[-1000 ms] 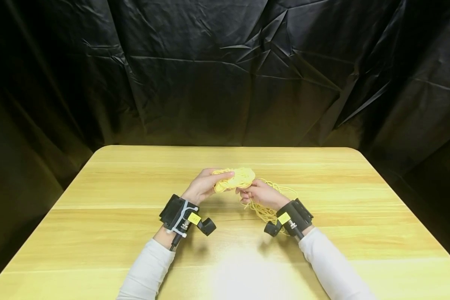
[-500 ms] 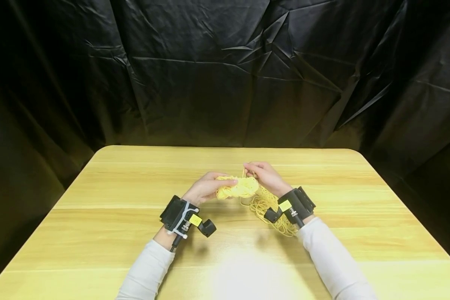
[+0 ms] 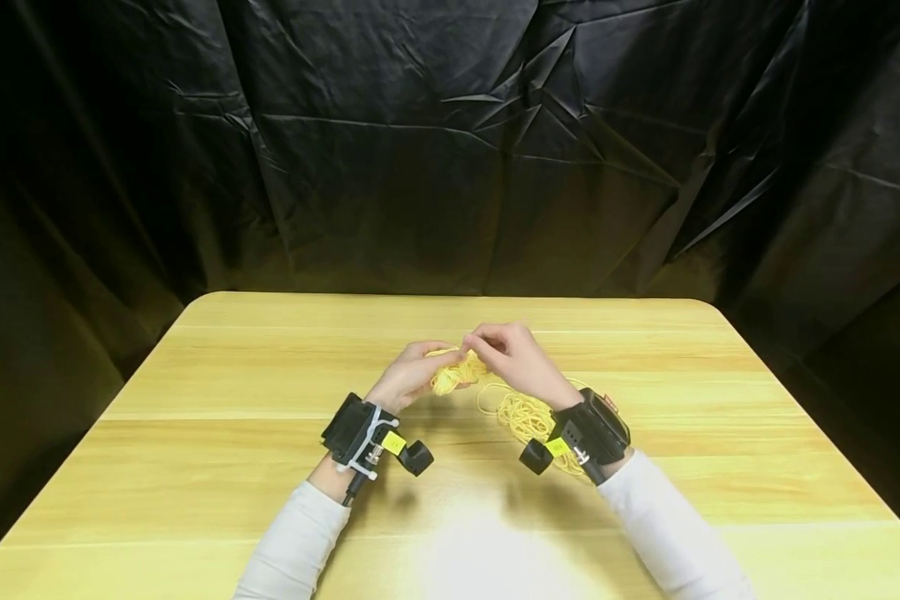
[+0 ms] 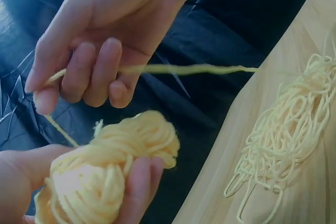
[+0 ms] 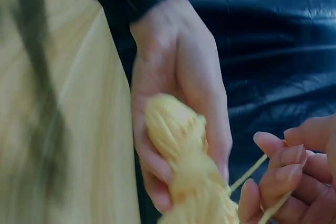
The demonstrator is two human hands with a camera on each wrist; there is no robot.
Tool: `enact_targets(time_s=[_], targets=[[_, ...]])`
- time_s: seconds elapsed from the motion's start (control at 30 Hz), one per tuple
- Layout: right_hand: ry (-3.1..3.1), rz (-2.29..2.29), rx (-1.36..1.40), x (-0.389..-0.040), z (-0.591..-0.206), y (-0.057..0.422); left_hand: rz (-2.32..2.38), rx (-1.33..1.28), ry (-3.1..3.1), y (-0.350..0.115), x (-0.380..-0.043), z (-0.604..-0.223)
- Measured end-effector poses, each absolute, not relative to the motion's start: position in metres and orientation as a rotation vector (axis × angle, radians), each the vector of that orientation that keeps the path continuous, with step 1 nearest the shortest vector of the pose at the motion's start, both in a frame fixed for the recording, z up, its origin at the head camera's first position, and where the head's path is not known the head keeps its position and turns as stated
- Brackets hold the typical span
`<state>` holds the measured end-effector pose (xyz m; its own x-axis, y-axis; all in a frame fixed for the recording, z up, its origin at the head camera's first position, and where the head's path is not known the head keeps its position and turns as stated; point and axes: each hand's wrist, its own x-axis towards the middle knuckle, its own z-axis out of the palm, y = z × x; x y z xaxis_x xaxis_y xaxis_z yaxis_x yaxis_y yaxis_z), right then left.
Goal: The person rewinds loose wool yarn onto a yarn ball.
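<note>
- The left hand (image 3: 407, 377) grips a wound yellow yarn bundle (image 3: 450, 377), its fingers curled along one side and its thumb on the other.
- That bundle sits in the hand just past the middle of the surface (image 3: 195, 467); in the head view, the left hand lies at 9 o'clock from it.
- In the left wrist view, the bundle is narrowed at its waist, with turns of yarn wrapped across it and a rounded lobe swelling toward 2 o'clock.
- The right hand (image 3: 516, 358) is between 2 and 3 o'clock from the bundle, its thumb and index finger pinching a single strand (image 4: 189, 69) close above the yarn.
- From that pinch, the strand drops to the bundle toward 5 o'clock in the left wrist view; its other length passes the right hand's remaining curled fingers and stretches toward 3 o'clock.
- A loose tangle of yarn (image 3: 523, 415) lies on the surface at 4 o'clock from the bundle, partly hidden in the head view by the right wrist's gear.
- Black wrist straps, the left (image 3: 348, 425) at 8 o'clock from the bundle and the right (image 3: 607, 429) between 3 and 4, each carry a small camera arm.
- White sleeves (image 3: 292, 542) cover both forearms.
- Beyond the surface, at 12 o'clock, hangs creased black sheeting (image 3: 390, 200).
</note>
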<state>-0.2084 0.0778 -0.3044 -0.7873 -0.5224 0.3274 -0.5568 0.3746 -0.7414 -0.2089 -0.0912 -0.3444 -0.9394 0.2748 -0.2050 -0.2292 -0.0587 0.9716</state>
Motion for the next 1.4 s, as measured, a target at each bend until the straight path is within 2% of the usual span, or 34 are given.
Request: enact_targets(time_s=[0.27,0.5,0.8,1.03,1.2,1.4], targets=[[-2.615,1.603,1.125,-0.193,-0.323,0.075,2.127,-0.026,1.927,-0.095,-0.208,-0.340],[-2.642,1.772,1.245,-0.200,-0.357,0.081,2.155,0.025,1.896,-0.097,-0.207,-0.339],[-2.614,2.408,0.993,-0.222,-0.382,0.093,2.105,0.074,1.849,-0.093,-0.208,-0.339],[-2.363,2.874,1.009,-0.239,-0.390,0.106,2.045,0.175,1.777,-0.094,-0.209,-0.342],[-2.356,2.881,0.769,-0.244,-0.382,0.108,1.967,0.229,1.759,-0.094,-0.208,-0.343],[-2.617,2.559,0.620,-0.248,-0.359,0.101,1.889,0.254,1.762,-0.094,-0.208,-0.345]])
